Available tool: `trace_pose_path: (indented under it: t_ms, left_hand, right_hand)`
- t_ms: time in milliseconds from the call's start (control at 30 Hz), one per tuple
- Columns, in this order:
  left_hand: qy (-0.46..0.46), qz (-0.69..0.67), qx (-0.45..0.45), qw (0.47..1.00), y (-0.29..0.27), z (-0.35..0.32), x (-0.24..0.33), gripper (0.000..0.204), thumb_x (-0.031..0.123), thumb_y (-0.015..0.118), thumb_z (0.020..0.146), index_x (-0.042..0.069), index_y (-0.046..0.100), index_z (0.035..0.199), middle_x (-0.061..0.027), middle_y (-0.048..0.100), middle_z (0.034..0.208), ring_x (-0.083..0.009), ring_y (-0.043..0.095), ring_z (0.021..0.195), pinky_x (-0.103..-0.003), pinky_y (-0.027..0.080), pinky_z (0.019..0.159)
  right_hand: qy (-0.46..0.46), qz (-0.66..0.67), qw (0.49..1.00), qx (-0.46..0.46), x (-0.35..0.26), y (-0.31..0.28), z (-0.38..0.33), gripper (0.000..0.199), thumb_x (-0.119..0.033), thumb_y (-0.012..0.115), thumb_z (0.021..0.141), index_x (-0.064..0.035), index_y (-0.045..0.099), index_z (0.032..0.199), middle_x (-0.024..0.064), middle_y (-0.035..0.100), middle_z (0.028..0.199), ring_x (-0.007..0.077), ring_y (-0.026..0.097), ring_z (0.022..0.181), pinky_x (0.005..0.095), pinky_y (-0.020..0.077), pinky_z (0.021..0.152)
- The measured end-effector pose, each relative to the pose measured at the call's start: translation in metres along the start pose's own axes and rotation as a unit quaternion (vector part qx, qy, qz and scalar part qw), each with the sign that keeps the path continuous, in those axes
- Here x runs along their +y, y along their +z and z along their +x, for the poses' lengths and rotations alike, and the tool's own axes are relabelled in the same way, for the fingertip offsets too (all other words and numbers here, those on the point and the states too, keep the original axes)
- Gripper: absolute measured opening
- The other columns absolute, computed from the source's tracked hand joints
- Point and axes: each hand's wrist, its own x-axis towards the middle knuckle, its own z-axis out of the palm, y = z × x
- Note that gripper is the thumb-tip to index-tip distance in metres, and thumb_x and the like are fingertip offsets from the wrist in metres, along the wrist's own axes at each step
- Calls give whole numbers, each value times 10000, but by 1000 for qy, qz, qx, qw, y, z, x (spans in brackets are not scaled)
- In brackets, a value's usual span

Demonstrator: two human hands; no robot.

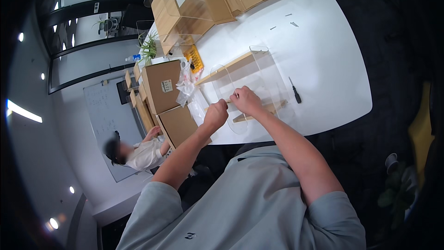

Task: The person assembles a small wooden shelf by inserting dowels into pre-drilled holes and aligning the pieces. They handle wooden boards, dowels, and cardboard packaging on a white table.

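Nearest us, the left hand (pixel 216 115) and the right hand (pixel 248 102) meet over the clear-sided frame (pixel 264 64), which lies on the white surface (pixel 330 71) directly before us. Both hands' fingers are bent inward near the left clear panel (pixel 222 82), but we cannot tell whether they are clamped on something small or merely close together. We judge the frame partly built: the near wooden strip (pixel 279 107) and the far wooden strip (pixel 235 65) are in place between the sides, though how firmly each is fixed we cannot see. Its two long clear sides point away from us, leaning toward the upper left, while the strips run crosswise, rising to the right. To the right lies a black-handled screwdriver (pixel 296 93), idle, its tip pointing away — and farther out, the loose screws (pixel 293 24) suggest some fastening is left. Beyond the frame, to the left, we see a plastic bag (pixel 186 87) and a yellow case (pixel 194 59); past them stands another wood-and-clear piece (pixel 167 11), seemingly more complete.
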Motion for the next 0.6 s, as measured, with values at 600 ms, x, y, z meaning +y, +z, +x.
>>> trace_pose_path:
  t_ms: [600]
  left_hand:
    - [47,-116,117,985,14,-5,-47,150,121,480,989,32,601,993,-114,590,604,-247,598,499,-397,432,448]
  right_hand:
    - [14,-15,1000,-12,-3,1,1,320,-355,593,918,-76,733,987,157,663,1123,341,662,1044,461,530,910]
